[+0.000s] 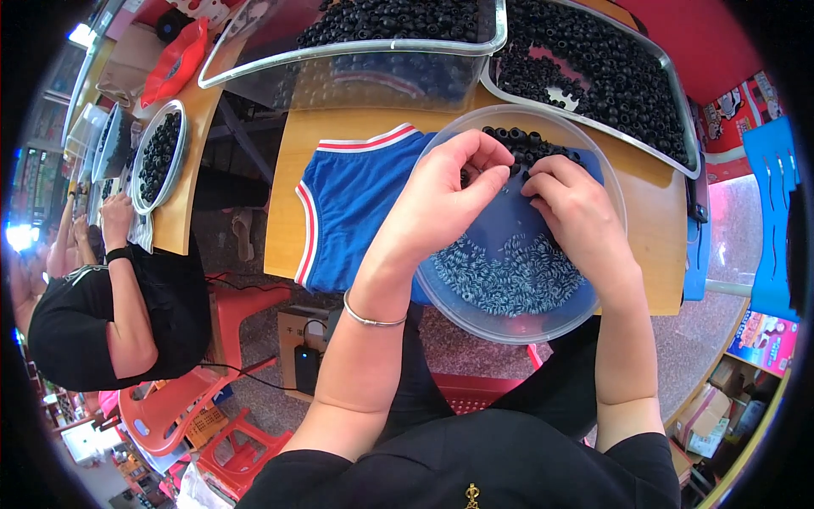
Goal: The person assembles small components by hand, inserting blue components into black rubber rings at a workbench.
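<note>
Both my hands work over a round clear plastic tray [617, 191] lying on the table and a blue cloth. My left hand [449, 191] is curled closed around small black bead-like parts; one shows at its fingertips [514, 170]. My right hand [577, 199] is closed in a pinch just beside that part, its fingertips bent down; whatever lies between them is hidden. Loose black bead-like parts [517, 137] fill the tray's far side. Many tiny shiny metal pieces, like small springs or rings [509, 276], are spread over its near side.
Behind stand a deep clear bin [356, 49] and a white-rimmed tray [593, 119], both with black parts. A blue garment with striped trim [356, 187] lies left on the wooden table [288, 153]. Another person [110, 314] sits at the left table, near a red stool [161, 407].
</note>
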The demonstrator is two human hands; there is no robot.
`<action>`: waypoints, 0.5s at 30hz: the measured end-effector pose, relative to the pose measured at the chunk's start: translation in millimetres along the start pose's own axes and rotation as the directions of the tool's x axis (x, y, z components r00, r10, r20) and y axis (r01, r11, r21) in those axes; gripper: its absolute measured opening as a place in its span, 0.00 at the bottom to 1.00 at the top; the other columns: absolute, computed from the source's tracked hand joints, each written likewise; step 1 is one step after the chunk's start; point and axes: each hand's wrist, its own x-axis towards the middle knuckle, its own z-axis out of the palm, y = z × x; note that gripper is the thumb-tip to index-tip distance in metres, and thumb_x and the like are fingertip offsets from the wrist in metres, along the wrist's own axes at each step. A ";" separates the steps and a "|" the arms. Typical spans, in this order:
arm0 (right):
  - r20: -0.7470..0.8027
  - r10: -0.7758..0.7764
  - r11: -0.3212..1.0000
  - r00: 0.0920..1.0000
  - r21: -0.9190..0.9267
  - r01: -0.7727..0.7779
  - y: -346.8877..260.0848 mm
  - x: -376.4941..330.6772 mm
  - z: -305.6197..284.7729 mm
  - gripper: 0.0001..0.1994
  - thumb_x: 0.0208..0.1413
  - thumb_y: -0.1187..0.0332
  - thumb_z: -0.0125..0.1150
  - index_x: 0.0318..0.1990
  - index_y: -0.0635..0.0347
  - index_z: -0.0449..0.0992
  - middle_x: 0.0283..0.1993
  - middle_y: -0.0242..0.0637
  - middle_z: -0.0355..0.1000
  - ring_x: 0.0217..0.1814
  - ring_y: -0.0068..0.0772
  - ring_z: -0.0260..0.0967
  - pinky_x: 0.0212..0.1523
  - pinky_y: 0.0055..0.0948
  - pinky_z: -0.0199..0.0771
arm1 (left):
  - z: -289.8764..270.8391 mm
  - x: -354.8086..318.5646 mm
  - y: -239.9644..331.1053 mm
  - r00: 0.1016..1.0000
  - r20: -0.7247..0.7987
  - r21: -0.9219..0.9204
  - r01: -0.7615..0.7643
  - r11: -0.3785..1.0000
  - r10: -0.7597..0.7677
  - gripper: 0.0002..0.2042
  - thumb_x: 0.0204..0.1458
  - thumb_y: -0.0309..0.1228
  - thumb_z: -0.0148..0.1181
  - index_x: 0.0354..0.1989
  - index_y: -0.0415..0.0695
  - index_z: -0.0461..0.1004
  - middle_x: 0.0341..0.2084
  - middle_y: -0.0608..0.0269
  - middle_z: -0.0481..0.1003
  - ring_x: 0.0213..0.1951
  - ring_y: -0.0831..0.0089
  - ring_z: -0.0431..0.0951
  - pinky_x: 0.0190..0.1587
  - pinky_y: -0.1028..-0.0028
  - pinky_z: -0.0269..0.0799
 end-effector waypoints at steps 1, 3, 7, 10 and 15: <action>0.000 0.001 1.000 1.000 -0.001 -0.001 -0.7 0.6 -1.2 0.09 0.42 0.79 0.62 0.34 0.65 0.75 0.41 0.40 0.72 0.43 0.43 0.71 0.45 0.35 0.72 | -1.2 0.0 0.5 0.999 0.036 0.062 0.015 0.998 -0.018 0.08 0.56 0.27 0.56 0.41 0.37 0.72 0.30 0.68 0.74 0.34 0.83 0.71 0.39 0.82 0.67; -0.104 -0.001 0.981 0.995 0.192 0.021 -4.8 3.6 -4.2 0.09 0.42 0.79 0.64 0.34 0.66 0.74 0.38 0.40 0.72 0.37 0.40 0.73 0.39 0.32 0.75 | -1.5 -0.2 2.8 0.997 0.068 0.126 0.030 0.992 -0.039 0.09 0.56 0.27 0.58 0.43 0.37 0.72 0.33 0.68 0.74 0.38 0.84 0.71 0.43 0.83 0.67; -0.231 0.092 0.918 0.969 0.396 0.007 -20.3 4.8 -8.0 0.09 0.43 0.79 0.66 0.33 0.66 0.74 0.36 0.38 0.72 0.33 0.35 0.74 0.35 0.29 0.75 | 1.1 -0.1 3.8 0.983 0.181 -0.053 0.041 0.998 -0.031 0.10 0.55 0.29 0.60 0.44 0.38 0.72 0.32 0.69 0.74 0.36 0.84 0.71 0.40 0.82 0.68; -0.302 0.109 0.895 0.947 0.444 0.039 -24.4 4.2 -9.7 0.10 0.43 0.79 0.67 0.34 0.64 0.74 0.34 0.38 0.72 0.31 0.30 0.75 0.32 0.26 0.75 | -0.8 0.1 3.9 0.974 0.228 -0.177 0.051 0.983 -0.009 0.10 0.56 0.30 0.59 0.43 0.38 0.72 0.31 0.70 0.73 0.34 0.87 0.70 0.36 0.84 0.66; -0.203 -0.047 0.988 0.978 0.134 0.075 -18.5 8.6 -7.4 0.13 0.43 0.76 0.67 0.38 0.64 0.73 0.36 0.38 0.73 0.38 0.38 0.74 0.42 0.31 0.75 | -10.4 -0.7 7.6 0.995 0.061 -0.366 0.096 0.926 -0.080 0.10 0.62 0.32 0.51 0.46 0.39 0.72 0.30 0.69 0.73 0.27 0.89 0.65 0.25 0.89 0.57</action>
